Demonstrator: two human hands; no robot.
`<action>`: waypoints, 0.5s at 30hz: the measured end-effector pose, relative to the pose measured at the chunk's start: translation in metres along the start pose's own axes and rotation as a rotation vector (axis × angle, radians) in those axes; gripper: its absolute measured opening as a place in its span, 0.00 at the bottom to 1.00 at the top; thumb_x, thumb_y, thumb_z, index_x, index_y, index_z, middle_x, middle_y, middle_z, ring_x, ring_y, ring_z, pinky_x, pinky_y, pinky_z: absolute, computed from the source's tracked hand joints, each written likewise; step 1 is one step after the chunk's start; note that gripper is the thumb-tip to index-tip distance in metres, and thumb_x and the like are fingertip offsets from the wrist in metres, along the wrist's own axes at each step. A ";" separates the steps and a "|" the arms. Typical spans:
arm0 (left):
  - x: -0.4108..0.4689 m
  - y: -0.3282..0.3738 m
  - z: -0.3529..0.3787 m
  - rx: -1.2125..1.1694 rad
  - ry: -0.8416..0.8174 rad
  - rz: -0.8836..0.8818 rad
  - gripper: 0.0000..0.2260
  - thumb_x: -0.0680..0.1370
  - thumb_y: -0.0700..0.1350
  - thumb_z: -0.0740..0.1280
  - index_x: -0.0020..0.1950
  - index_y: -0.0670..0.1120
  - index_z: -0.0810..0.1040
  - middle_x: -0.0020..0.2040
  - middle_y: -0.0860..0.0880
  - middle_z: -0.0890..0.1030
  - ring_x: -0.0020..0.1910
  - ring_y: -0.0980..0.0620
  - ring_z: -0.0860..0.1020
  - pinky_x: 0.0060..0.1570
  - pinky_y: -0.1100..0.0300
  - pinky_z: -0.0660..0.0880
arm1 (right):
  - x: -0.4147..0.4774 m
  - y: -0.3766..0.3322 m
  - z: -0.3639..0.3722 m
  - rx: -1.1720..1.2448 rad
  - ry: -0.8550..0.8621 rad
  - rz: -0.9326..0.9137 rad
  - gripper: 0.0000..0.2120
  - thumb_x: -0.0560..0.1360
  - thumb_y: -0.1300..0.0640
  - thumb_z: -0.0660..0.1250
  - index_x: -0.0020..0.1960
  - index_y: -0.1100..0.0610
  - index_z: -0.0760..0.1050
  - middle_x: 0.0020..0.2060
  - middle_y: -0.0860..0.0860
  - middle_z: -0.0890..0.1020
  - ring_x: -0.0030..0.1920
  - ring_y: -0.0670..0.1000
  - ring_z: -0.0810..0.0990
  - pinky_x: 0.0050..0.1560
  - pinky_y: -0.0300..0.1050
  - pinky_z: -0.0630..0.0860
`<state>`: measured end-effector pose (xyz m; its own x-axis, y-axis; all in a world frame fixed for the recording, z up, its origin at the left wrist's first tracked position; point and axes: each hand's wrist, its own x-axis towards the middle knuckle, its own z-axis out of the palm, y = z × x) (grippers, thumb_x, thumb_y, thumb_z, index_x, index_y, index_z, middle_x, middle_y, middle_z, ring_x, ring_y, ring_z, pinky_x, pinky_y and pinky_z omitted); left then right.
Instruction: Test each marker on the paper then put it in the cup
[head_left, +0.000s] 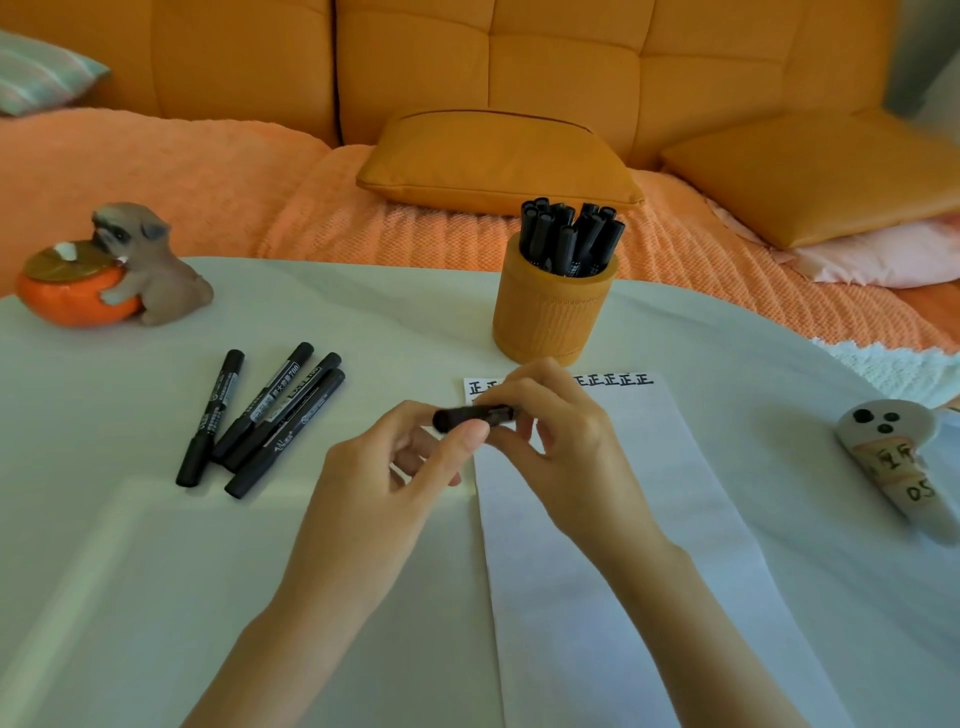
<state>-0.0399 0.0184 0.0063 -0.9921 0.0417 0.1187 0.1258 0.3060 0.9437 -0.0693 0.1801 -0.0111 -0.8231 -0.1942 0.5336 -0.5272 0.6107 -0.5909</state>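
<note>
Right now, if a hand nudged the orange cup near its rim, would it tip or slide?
Probably slide rather than tip: the cup looks wide for its height, flat on the table. The markers standing in it rise above the rim and lean, so they would likely rattle.

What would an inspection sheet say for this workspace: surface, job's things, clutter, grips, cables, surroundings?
Surface: white table, with the paper lying flat right of centre.
Job's things: the paper has a row of black marks along its far edge; orange cup beyond it holds many black markers upright; four loose markers lie left of the paper; one held marker is above the paper's far left corner.
Clutter: dog figurine far left; ghost-shaped piece at right.
Grips: left hand and right hand each pinch one end of the held marker.
Cables: nothing seen.
Surroundings: orange sofa, cushion and blanket behind the table.
</note>
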 end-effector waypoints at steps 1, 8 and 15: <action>0.001 -0.001 0.000 -0.004 -0.001 -0.008 0.19 0.67 0.68 0.61 0.42 0.55 0.78 0.34 0.54 0.80 0.32 0.58 0.75 0.33 0.69 0.68 | 0.002 0.002 -0.002 0.026 0.026 0.029 0.06 0.72 0.60 0.71 0.49 0.60 0.80 0.43 0.50 0.76 0.37 0.44 0.72 0.38 0.32 0.70; 0.002 -0.007 0.004 0.094 -0.013 -0.043 0.08 0.73 0.58 0.64 0.41 0.55 0.78 0.34 0.57 0.80 0.33 0.56 0.75 0.36 0.62 0.72 | 0.027 0.014 -0.023 0.191 0.345 0.237 0.09 0.74 0.64 0.70 0.50 0.53 0.74 0.39 0.50 0.80 0.36 0.49 0.78 0.36 0.40 0.73; 0.005 -0.015 0.006 0.206 -0.025 -0.045 0.04 0.74 0.52 0.65 0.41 0.56 0.77 0.37 0.61 0.79 0.34 0.57 0.76 0.36 0.62 0.72 | 0.061 0.030 -0.045 0.174 0.670 0.163 0.23 0.76 0.63 0.66 0.67 0.54 0.62 0.41 0.44 0.75 0.40 0.55 0.79 0.37 0.50 0.76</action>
<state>-0.0465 0.0203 -0.0088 -0.9966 0.0459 0.0677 0.0816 0.4963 0.8643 -0.1264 0.2211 0.0308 -0.6171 0.4372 0.6543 -0.4802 0.4495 -0.7533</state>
